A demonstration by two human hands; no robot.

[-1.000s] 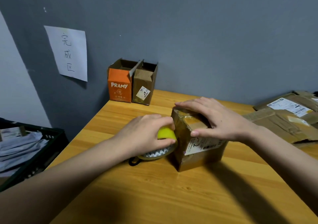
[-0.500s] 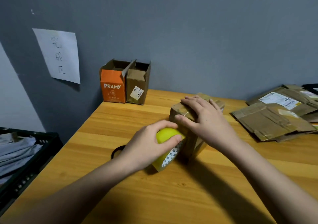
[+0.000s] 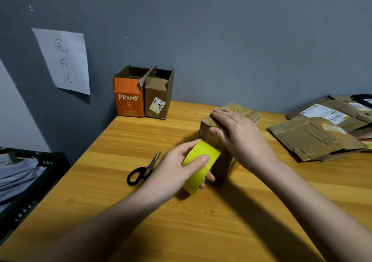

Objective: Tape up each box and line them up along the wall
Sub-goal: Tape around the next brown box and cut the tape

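Worn cardboard box (image 3: 225,119), wood-grain table (image 3: 221,221)

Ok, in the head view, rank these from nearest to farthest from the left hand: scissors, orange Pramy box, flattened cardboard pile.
Measured from the left hand, which grips the yellow tape roll:
1. Scissors, just to its left on the table.
2. Orange Pramy box, back left against the wall.
3. Flattened cardboard pile, far right.

Changes since one second ago:
- Tape roll (image 3: 201,166): was lying low and flat against the cardboard box's near side; now upright on edge, yellow face toward the camera, gripped by the left hand (image 3: 177,171).
- Cardboard box (image 3: 219,141): turned; a corner now faces the camera.
- Right hand (image 3: 235,133): fingers now lie flat along the box's top edge.
- Scissors (image 3: 143,171): previously mostly hidden behind the left hand, now fully exposed on the table.
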